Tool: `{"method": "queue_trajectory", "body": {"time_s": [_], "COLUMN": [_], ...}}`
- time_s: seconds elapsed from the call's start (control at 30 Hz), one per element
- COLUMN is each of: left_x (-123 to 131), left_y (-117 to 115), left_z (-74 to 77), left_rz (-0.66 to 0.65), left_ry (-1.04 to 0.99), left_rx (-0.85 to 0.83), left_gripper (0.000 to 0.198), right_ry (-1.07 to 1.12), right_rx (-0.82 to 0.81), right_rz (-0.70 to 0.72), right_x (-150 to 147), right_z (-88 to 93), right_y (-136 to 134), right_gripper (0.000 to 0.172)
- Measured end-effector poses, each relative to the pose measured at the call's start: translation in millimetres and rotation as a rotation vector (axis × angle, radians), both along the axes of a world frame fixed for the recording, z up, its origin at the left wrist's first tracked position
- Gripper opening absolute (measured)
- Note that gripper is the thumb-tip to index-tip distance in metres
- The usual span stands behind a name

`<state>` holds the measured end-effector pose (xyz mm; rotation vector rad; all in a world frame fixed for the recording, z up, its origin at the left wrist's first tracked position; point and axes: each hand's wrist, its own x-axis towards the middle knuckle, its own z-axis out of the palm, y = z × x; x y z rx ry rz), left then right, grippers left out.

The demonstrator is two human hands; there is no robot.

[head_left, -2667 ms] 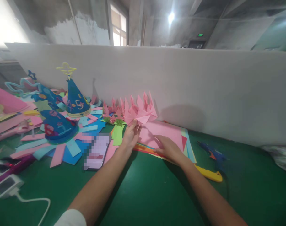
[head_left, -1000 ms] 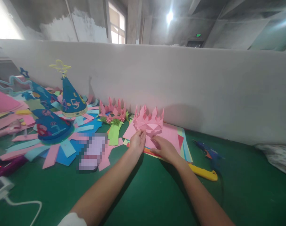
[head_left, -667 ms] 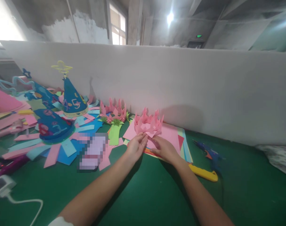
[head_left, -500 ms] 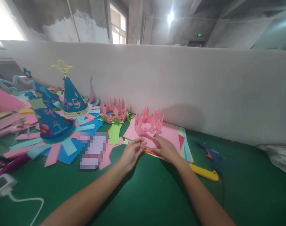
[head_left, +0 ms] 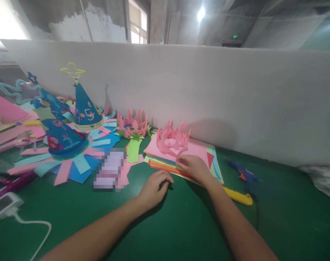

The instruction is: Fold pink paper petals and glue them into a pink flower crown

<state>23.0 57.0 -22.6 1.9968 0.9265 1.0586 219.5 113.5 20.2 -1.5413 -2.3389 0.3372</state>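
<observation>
A pink paper crown [head_left: 172, 143] with pointed tips rests on a stack of coloured paper [head_left: 199, 150]. At the stack's front edge, my right hand [head_left: 194, 167] has its fingers bent around the upper sheets. Those sheets stand slightly apart from the orange and red ones below, though part of the grip is hidden. My left hand [head_left: 155, 188] is just above the green table in front of the stack, with curled fingers, the thumb apart and nothing held.
A second pink crown [head_left: 132, 125] with green leaves stands left of the stack. Blue party hats [head_left: 87, 105] and paper strips spread across the left. A blurred-out phone-like object [head_left: 109, 169] lies nearer. On the right are a yellow cutter [head_left: 239, 197] and a blue glue gun [head_left: 243, 171].
My left hand has moved down and toward me, away from the stack. My right hand stays at the front edge, where the layers now show a wider gap.
</observation>
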Motion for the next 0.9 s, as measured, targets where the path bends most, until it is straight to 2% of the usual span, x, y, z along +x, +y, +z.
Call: {"method": "queue_trajectory", "body": {"time_s": [0.13, 0.3, 0.47, 0.57, 0.73, 0.9], "left_x": [-7, -14, -15, -14, -14, -14], "left_y": [8, 14, 10, 7, 6, 6], "left_z": [-5.1, -7.4, -4.1, -1.7, -0.8, -1.3], "left_rz": [0.081, 0.124, 0.081, 0.046, 0.046, 0.045], "left_ry": [0.023, 0.114, 0.292, 0.357, 0.366, 0.373], "left_rx": [0.024, 0.084, 0.165, 0.190, 0.197, 0.202], "left_gripper": [0.023, 0.023, 0.022, 0.022, 0.023, 0.023], "right_ry": [0.004, 0.002, -0.068, -0.084, -0.086, -0.144], "right_rx": [0.024, 0.039, 0.084, 0.051, 0.069, 0.099], "right_rz": [-0.023, -0.061, 0.077, 0.152, 0.177, 0.154], "right_x": [-2, -4, -5, -6, -9, -12], "right_z": [0.1, -2.7, -4.7, -4.3, -4.3, -5.2], "right_y": [0, 0, -1, -1, 0, -2], "right_gripper": [0.021, 0.022, 0.028, 0.024, 0.012, 0.013]}}
